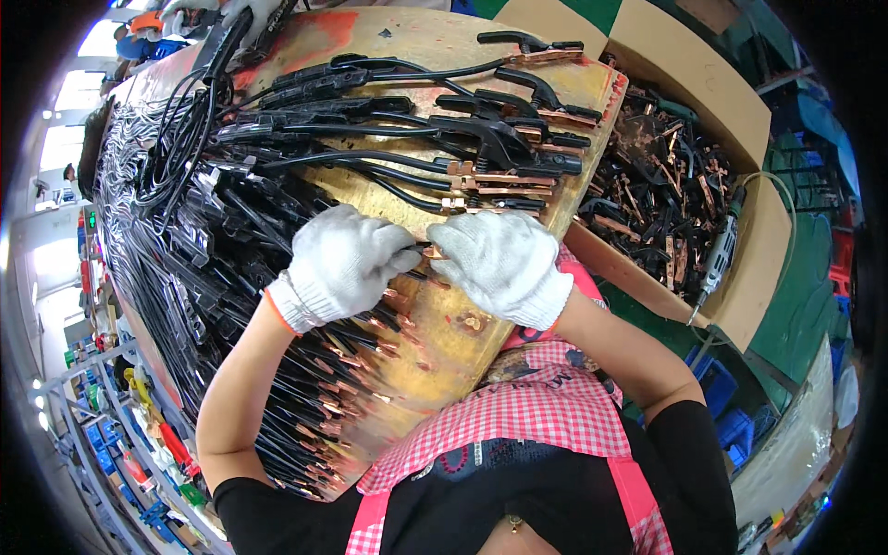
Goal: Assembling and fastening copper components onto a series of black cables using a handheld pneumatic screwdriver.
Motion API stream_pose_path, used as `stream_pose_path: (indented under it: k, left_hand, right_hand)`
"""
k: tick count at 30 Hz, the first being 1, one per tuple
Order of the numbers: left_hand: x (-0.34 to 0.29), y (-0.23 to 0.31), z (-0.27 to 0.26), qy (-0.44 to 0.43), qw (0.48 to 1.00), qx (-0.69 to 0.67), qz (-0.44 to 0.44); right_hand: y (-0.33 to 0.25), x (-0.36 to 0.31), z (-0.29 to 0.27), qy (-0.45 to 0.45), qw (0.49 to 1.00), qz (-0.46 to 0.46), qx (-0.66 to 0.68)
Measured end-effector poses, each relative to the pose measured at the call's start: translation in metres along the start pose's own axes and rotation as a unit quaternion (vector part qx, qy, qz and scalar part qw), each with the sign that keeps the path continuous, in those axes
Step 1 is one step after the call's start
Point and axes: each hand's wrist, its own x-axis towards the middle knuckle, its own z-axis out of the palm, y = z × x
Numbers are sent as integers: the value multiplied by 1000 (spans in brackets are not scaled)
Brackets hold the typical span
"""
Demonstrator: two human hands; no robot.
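Both my hands wear white knit gloves and meet over the near part of the table, fingertips almost touching. My left hand (350, 259) is closed in a pinch on what looks like the end of a black cable, mostly hidden by the glove. A small copper-coloured fitting (433, 252) shows between the hands, pinched by my right hand (504, 262). Just beyond lie finished-looking welding clamps (504, 139) with black handles and copper jaws, joined to black cables. Below my left hand, many loose black cables (305, 407) fan out with bare copper ends.
A large cardboard box (772, 231) full of black and copper clamps stands right of the table (453, 324). A grey power screwdriver (723, 250) rests on its edge. Across the table, a co-worker's gloved hand (254, 18) holds a black cable bundle (176, 139).
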Motion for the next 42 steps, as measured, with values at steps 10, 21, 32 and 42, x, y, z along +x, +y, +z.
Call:
stream_pose_path:
  k: [10, 21, 32, 42]
  left_hand:
    - [6, 8, 8, 57, 998, -24, 15]
    - [9, 19, 7, 41, 997, -49, -45]
    - [17, 23, 18, 97, 992, -54, -63]
    - [20, 22, 17, 68, 994, -43, -79]
  right_hand:
    - [-6, 4, -11, -55, 998, 40, 3]
    - [116, -139, -121, 132, 814, 414, -385]
    - [180, -226, -154, 173, 706, 674, -133]
    - [76, -58, -141, 401, 593, 373, 590]
